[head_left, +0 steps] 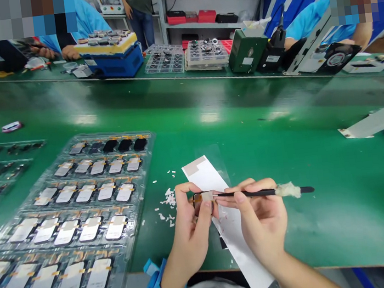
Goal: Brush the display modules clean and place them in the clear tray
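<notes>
My left hand (193,238) is closed, pinching a small display module (197,200) with an orange flex strip between thumb and fingers. A pale grey patch (207,196) lies on the module beside my thumb. My right hand (266,221) grips black tweezers (260,193), with whitish tape wrapped near their rear end. The tips reach the right edge of the patch; whether they pinch it is too small to tell. Beneath both hands a white sheet (244,253) with a grey-beige piece at its top lies slantwise on the green table (318,157).
A clear tray (144,186) with rows of similar display modules covers the left side. White scraps (169,198) are scattered beside my left hand. More part trays (2,168) stand farther left. A white metal bracket (372,118) juts in at right. Co-workers sit across the bench near a blue box (113,63).
</notes>
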The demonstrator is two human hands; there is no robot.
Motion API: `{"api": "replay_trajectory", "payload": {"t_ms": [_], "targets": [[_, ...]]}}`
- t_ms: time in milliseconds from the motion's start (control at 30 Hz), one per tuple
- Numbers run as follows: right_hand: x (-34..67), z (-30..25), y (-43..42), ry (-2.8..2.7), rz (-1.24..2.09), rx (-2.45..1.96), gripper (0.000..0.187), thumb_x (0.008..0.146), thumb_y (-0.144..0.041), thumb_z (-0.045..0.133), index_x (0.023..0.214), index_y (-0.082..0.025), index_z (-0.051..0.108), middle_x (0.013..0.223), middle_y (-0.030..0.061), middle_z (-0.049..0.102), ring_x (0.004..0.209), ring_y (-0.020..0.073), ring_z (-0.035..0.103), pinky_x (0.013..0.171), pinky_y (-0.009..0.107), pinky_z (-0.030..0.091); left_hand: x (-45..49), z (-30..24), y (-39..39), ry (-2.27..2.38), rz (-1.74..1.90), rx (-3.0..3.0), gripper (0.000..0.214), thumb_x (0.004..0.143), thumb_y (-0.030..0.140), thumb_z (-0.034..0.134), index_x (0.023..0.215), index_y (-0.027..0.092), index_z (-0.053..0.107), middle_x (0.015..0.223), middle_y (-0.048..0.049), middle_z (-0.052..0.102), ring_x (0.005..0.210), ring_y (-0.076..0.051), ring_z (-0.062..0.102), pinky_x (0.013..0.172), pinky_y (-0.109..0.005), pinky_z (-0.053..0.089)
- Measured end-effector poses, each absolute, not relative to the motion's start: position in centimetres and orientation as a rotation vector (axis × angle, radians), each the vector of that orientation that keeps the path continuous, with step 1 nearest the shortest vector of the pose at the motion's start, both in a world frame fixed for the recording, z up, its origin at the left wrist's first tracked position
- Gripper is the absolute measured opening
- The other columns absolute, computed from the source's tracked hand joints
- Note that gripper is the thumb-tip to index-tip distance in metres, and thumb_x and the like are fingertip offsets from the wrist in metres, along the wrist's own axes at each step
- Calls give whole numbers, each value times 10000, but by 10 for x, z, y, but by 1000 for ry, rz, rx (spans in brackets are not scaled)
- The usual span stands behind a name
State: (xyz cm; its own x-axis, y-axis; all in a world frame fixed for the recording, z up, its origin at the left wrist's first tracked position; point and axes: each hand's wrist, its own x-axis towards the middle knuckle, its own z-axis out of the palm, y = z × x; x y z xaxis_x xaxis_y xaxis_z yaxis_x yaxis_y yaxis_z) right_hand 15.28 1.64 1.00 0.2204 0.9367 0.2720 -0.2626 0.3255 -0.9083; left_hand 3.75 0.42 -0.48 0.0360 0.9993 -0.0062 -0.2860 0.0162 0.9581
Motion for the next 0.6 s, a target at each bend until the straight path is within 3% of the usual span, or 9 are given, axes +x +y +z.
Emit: {"api": "replay_trajectory", "payload": {"t_ms": [300, 600], "targets": [[151, 10, 15, -1063, 957, -852, 150, 913, -143, 626, 931, -269, 546, 816, -20, 636, 823, 178, 771, 691, 276, 669, 37, -13, 0, 909, 1330, 863, 244, 1020, 477, 427, 1105, 260, 353, 789, 7, 617, 690, -142, 530, 647, -258, 439], [150, 10, 17, -1115, 888, -885, 152, 902, -131, 623, 921, -257, 540, 820, -3, 663, 830, 190, 769, 614, 273, 661, 40, -5, -1, 1023, 1319, 931, 184, 1048, 442, 374, 1055, 259, 360, 821, 10, 627, 678, -122, 525, 686, -251, 455]]}}
